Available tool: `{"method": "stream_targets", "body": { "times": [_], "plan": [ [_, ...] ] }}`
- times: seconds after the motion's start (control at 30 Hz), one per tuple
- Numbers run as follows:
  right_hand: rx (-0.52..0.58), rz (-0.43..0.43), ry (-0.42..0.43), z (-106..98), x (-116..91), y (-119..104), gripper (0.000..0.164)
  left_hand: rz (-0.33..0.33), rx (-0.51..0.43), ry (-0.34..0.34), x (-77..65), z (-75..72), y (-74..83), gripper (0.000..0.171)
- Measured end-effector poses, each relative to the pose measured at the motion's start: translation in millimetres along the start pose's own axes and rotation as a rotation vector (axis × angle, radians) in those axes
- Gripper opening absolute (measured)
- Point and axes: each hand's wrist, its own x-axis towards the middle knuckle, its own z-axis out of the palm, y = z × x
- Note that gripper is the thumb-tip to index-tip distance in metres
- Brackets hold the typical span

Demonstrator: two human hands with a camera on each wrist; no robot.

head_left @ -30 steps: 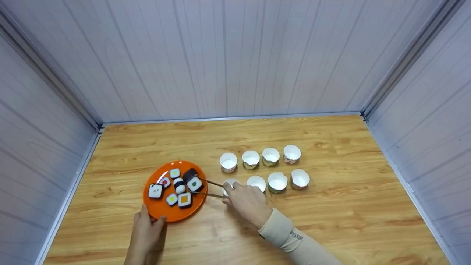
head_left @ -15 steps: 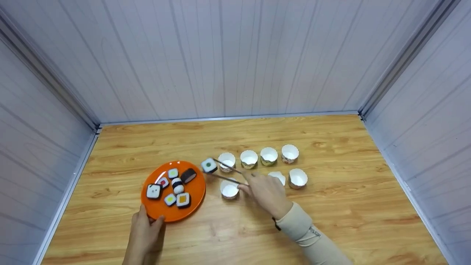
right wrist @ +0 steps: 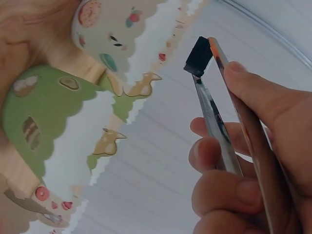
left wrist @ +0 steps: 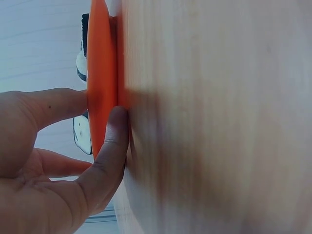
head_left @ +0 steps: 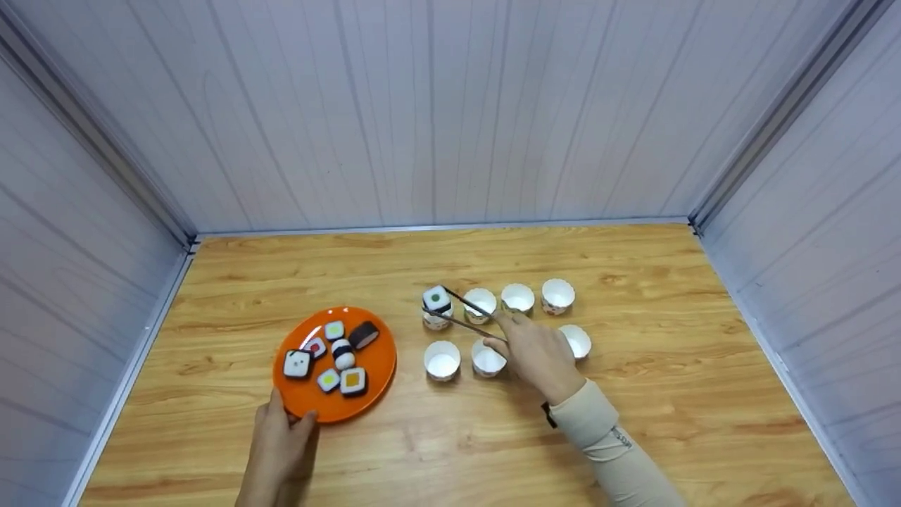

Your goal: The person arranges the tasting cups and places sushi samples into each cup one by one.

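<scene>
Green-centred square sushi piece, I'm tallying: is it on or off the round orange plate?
Off: silver metal tongs hold the piece apart from the plate.

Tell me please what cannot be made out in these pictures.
Head view: bottom of leftmost back-row paper cup, hidden by sushi roll.
Head view: lettering on right sleeve, too small.
Left wrist view: far end of orange plate, cut by top edge.
Right wrist view: rear of metal tongs, cut off by bottom edge.
</scene>
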Motion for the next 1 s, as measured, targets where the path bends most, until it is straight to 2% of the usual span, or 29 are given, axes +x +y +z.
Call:
{"method": "stream_targets", "body": {
  "times": [0.23,0.7,0.83,1.0],
  "plan": [
    [0.006,0.006,-0.031,7,1,2,0.047,0.064,0.016,0.033,-2.3,0.4,-2.4,0.082],
    [0.007,0.017,-0.051,14,3,3,0.045,0.020,-0.009,0.011,2.4,1.2,-1.2,0.074],
    [0.002,0.022,-0.062,14,3,3,0.044,0.036,-0.019,0.016,4.2,1.4,-1.9,0.067],
    [0.006,0.014,-0.055,13,4,3,0.040,0.047,-0.024,0.022,3.7,1.3,-3.0,0.067]
  ]
}}
